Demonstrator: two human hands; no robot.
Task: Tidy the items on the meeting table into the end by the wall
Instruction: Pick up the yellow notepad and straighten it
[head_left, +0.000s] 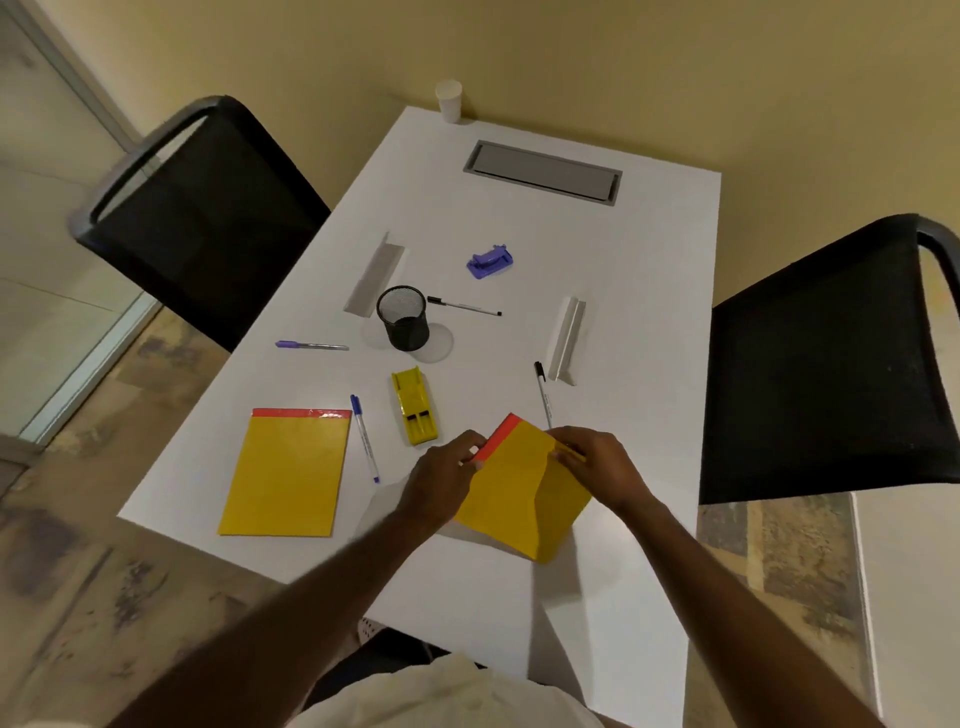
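Both the left hand (441, 475) and the right hand (589, 462) pinch the far edge of the yellow pad (519, 499), seemingly lifted off the counter (623, 249), whose wall end lies straight beyond the hands.

yellow notepads (284, 475) with red tops, white table (623, 249), black mesh cup (403, 318).

Two yellow notepads (287, 473) (519, 499), four pens (311, 345), yellow stapler (414, 413), black mesh cup (403, 318), purple punch (491, 262) lie scattered mid-table.
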